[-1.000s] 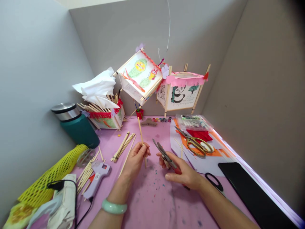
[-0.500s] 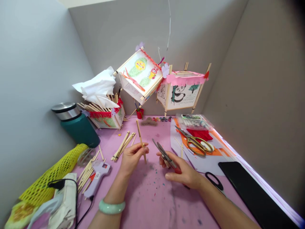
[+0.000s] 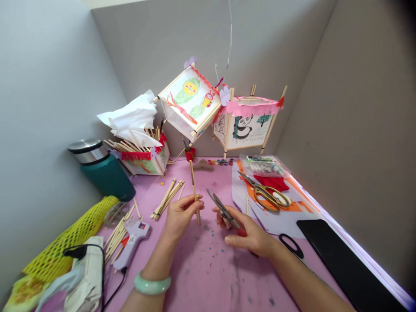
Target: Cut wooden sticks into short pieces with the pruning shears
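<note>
Between thumb and fingers, my left hand (image 3: 183,212) pinches a thin wooden stick (image 3: 194,184) held nearly upright above the pink table. A darker stretch shows along the stick's upper part. My right hand (image 3: 248,232) is wrapped around a pair of pruning shears (image 3: 225,210) with dark blades and a red handle. The blades are a little apart and point up and left, towards the stick without touching it. Left of my left hand lie bundles of sticks (image 3: 167,199) bound with dark bands. Gold-handled scissors (image 3: 266,193) rest beyond my right hand.
A lilac glue gun (image 3: 133,242), loose sticks and a teal bottle (image 3: 104,173) are on the left. Two paper lanterns (image 3: 191,102) hang at the back, near a stick-filled box (image 3: 143,160). Coloured paper (image 3: 256,208) and a black flat object (image 3: 341,260) lie right.
The stick in my left hand has turned slightly more upright, its top shifting a little to the right. My right hand and the pruning shears stay almost still.
</note>
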Demonstrator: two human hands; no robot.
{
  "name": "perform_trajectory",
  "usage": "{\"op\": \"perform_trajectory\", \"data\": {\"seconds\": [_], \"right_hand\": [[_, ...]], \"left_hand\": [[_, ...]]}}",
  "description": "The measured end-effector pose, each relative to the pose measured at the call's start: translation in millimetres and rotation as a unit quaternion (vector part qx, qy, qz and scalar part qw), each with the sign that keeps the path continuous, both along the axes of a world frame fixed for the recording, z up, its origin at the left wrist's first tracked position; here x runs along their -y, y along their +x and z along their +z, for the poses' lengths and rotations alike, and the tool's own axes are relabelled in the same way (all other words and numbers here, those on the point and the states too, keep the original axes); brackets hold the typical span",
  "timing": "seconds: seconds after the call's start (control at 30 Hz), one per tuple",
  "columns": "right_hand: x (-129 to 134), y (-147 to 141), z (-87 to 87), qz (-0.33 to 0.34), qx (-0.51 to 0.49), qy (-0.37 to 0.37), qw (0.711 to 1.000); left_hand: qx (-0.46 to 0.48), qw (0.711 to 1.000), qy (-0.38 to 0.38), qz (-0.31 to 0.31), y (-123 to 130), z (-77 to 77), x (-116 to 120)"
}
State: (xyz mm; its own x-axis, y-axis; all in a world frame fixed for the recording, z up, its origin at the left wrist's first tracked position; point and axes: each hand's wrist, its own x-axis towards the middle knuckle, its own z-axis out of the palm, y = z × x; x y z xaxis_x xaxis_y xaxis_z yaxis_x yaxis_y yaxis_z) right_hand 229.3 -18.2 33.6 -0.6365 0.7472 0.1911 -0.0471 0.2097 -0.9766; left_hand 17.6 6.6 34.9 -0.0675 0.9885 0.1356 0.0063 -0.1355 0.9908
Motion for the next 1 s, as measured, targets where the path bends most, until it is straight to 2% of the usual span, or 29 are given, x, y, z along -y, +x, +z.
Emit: {"op": "perform_trajectory", "data": {"seconds": [0.17, 0.4, 0.57, 0.63, 0.7, 0.83, 1.0], "right_hand": [[0, 0, -1.3, 0.002, -0.001, 0.0, 1.0], [0, 0, -1.5, 0.002, -0.005, 0.004, 1.0], [0, -1, -2.4, -0.002, -0.009, 0.003, 1.0], [-2, -1, -2.2, -0.024, -0.009, 0.002, 1.0], [-3, 0, 0.5, -0.08, 0.021, 0.011, 0.997], [-5, 8, 16.6, -0.19, 0.161, 0.101, 0.963], [-1, 17, 40.6, -0.179, 0.3, 0.219, 0.911]], "left_hand": [[-0.003, 1.0, 0.009, 0.003, 2, -1.8, 1], [0.052, 0.999, -0.012, -0.01, 6, -10.6, -2], [0.08, 0.996, -0.021, -0.025, 6, -7.8, -4], [0.087, 0.996, -0.024, -0.029, 5, -6.7, -5], [0.09, 0.995, -0.025, -0.032, 5, -6.7, -5], [0.094, 0.994, -0.027, -0.039, 4, -7.5, -3], [0.095, 0.994, -0.038, -0.039, 5, -4.3, 0]]}}
